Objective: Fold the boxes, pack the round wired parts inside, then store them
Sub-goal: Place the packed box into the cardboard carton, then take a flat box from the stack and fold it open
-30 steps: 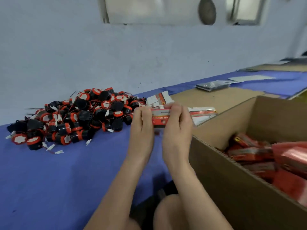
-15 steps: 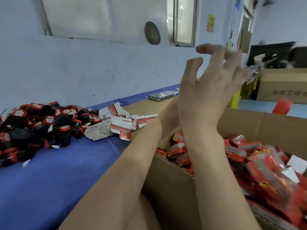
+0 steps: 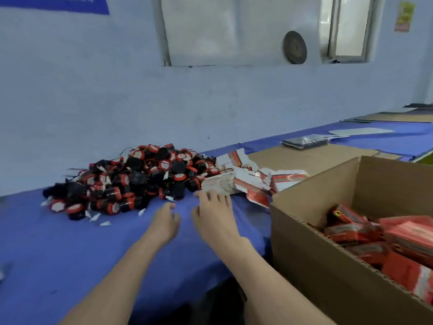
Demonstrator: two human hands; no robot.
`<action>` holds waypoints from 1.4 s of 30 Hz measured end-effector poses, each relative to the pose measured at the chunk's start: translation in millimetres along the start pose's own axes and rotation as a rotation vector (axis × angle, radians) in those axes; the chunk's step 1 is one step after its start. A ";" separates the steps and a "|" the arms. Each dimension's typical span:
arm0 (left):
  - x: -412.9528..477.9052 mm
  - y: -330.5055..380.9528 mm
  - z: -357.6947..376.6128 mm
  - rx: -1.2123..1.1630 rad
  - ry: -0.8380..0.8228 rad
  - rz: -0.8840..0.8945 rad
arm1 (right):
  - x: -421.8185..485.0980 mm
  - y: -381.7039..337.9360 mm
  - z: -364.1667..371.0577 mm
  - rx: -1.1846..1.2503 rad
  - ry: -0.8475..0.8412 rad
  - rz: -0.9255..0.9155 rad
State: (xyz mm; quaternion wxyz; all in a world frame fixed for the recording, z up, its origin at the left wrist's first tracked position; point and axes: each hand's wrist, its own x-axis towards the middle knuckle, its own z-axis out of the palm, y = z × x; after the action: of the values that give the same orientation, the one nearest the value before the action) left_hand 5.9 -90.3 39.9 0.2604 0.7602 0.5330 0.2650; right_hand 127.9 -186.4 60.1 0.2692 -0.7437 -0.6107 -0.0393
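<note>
Boxes (image 3: 236, 181) not yet folded lie fanned in a stack just beyond our right hand (image 3: 215, 219). Its straight fingers reach the stack's near edge and hold nothing; we judge it wants the next one. Our left hand (image 3: 165, 222) hovers empty, fingers loosely curled, near the round wired parts (image 3: 140, 179), handy for picking. Packed boxes (image 3: 375, 233) fill the carton (image 3: 328, 266) at our right.

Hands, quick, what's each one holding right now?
Left hand: open, loosely curled, holding nothing.
Right hand: open, empty, fingers stretched toward the flat boxes.
</note>
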 end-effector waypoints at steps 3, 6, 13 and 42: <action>9.7 -67.4 -24.3 0.268 -0.006 -0.062 | 13.5 4.2 53.3 0.006 -0.151 0.003; 7.4 -124.3 -45.0 0.417 -0.005 -0.126 | 29.8 8.0 91.0 -0.003 -0.285 0.013; -5.3 -177.9 -36.1 0.560 0.027 -0.160 | 48.6 18.0 143.0 -0.114 -0.524 0.005; -11.3 -173.2 -39.9 0.495 0.032 -0.140 | 45.3 20.1 141.5 -0.148 -0.532 -0.007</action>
State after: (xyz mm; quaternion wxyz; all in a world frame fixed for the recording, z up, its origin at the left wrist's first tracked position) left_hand -141.0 -45.2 -50.1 0.0754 0.7576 0.6371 0.1199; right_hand 119.7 -85.0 -49.9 0.0441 -0.7434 -0.6580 0.1120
